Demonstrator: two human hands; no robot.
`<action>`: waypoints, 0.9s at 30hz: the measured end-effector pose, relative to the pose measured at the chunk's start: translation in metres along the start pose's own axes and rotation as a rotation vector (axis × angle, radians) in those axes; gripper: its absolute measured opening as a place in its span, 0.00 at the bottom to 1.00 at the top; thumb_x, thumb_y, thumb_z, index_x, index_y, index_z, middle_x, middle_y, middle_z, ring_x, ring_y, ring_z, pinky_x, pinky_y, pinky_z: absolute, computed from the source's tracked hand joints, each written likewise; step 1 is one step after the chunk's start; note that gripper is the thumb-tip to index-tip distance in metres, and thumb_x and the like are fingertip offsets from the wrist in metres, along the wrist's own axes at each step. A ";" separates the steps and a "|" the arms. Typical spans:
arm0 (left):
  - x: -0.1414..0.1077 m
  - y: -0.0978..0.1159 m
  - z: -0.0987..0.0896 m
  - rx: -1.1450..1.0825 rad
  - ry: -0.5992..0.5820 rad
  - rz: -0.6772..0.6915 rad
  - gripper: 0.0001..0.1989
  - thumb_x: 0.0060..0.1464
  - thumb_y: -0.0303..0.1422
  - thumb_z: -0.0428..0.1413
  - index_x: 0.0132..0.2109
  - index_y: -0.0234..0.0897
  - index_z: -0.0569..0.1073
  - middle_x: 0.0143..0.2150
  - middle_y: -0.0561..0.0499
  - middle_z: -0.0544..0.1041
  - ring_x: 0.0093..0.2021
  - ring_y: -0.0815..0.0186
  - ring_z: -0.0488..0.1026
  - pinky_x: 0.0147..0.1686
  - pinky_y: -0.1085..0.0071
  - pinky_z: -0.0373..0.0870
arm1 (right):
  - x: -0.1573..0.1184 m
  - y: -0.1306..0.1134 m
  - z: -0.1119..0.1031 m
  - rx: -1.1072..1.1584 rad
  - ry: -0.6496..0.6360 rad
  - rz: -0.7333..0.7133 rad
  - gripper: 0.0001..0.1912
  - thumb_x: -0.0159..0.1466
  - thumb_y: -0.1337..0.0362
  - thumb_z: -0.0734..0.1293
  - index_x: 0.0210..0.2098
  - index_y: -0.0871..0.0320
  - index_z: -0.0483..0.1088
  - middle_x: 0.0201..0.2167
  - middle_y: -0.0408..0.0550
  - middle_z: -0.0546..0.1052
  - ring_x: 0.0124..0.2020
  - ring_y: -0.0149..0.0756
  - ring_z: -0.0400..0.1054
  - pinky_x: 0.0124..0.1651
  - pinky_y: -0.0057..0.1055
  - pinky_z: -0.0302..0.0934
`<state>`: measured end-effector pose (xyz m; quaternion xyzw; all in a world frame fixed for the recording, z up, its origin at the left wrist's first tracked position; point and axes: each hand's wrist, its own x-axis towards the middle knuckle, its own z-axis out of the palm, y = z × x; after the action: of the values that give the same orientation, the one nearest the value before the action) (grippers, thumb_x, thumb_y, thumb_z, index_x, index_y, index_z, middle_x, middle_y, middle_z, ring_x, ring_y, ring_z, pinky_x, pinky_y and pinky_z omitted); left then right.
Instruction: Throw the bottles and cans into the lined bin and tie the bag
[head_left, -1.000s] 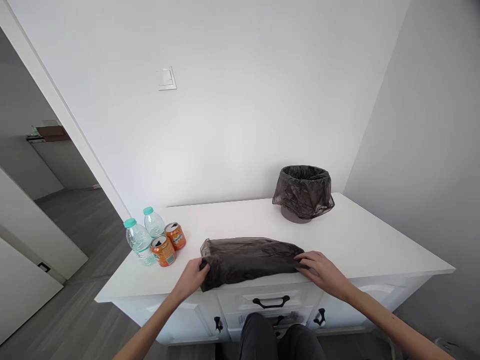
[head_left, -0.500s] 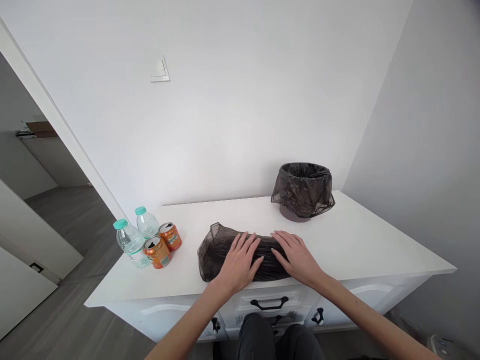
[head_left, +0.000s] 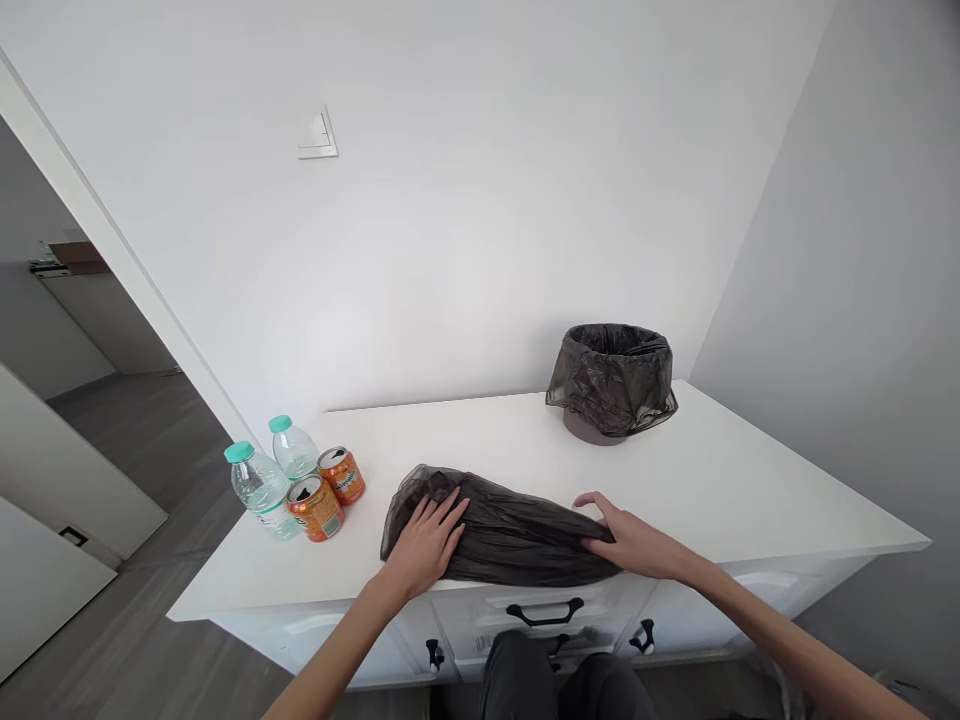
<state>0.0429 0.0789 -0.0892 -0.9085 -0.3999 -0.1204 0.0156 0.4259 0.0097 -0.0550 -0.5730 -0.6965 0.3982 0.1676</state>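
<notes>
A dark, translucent plastic bag [head_left: 517, 530] lies stretched along the front of the white cabinet top. My left hand [head_left: 426, 542] rests flat on the bag's left part, fingers spread. At the bag's right end is my right hand [head_left: 626, 538], its thumb and fingers curved around the edge of the plastic; whether it pinches the bag I cannot tell. Behind, to the right, stands a bin [head_left: 592, 430] lined with another dark bag [head_left: 611, 385] folded over its rim.
Two clear bottles [head_left: 262, 488] with teal caps and two orange cans [head_left: 316, 508] stand together at the left of the white top [head_left: 450, 430]. A wall [head_left: 480, 200] rises behind. Drawer handles [head_left: 544, 612] show below the front edge.
My left hand has moved left and slightly down on the bag, my right hand to the right and down. The bag is now longer, reaching further right.
</notes>
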 end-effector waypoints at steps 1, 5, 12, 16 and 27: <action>-0.004 -0.004 -0.001 0.010 0.005 -0.016 0.25 0.73 0.42 0.43 0.72 0.46 0.62 0.75 0.46 0.61 0.73 0.54 0.60 0.72 0.46 0.52 | -0.012 -0.012 -0.004 0.100 -0.062 -0.009 0.29 0.69 0.57 0.62 0.67 0.49 0.52 0.30 0.39 0.74 0.29 0.35 0.65 0.35 0.30 0.59; -0.015 -0.015 -0.005 -0.019 -0.017 -0.078 0.26 0.73 0.44 0.44 0.72 0.43 0.63 0.71 0.44 0.68 0.72 0.53 0.62 0.71 0.44 0.55 | -0.048 -0.063 -0.018 0.330 -0.247 -0.027 0.38 0.68 0.58 0.66 0.72 0.41 0.45 0.26 0.33 0.64 0.26 0.30 0.57 0.32 0.26 0.54; -0.037 0.006 -0.031 -0.132 0.103 -0.053 0.23 0.73 0.39 0.44 0.69 0.42 0.65 0.71 0.46 0.67 0.74 0.55 0.59 0.72 0.46 0.55 | -0.038 -0.130 -0.006 0.480 -0.388 -0.109 0.18 0.65 0.46 0.70 0.45 0.53 0.78 0.35 0.44 0.73 0.32 0.31 0.65 0.33 0.26 0.60; -0.063 0.029 -0.046 -0.226 0.042 0.034 0.25 0.72 0.32 0.44 0.72 0.47 0.59 0.74 0.49 0.62 0.75 0.57 0.56 0.72 0.48 0.57 | -0.008 -0.156 0.017 0.698 -0.494 -0.027 0.26 0.64 0.41 0.70 0.46 0.57 0.76 0.34 0.47 0.77 0.28 0.32 0.72 0.29 0.27 0.66; -0.095 0.049 -0.043 -0.301 -0.071 0.100 0.11 0.59 0.27 0.48 0.37 0.42 0.75 0.40 0.47 0.80 0.45 0.56 0.76 0.60 0.54 0.69 | 0.117 -0.191 0.095 0.868 -0.419 0.171 0.27 0.67 0.43 0.68 0.47 0.62 0.72 0.48 0.61 0.80 0.40 0.38 0.80 0.36 0.26 0.74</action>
<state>0.0080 -0.0286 -0.0665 -0.9229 -0.3320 -0.1461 -0.1289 0.1997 0.0794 0.0015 -0.4128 -0.4356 0.7708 0.2138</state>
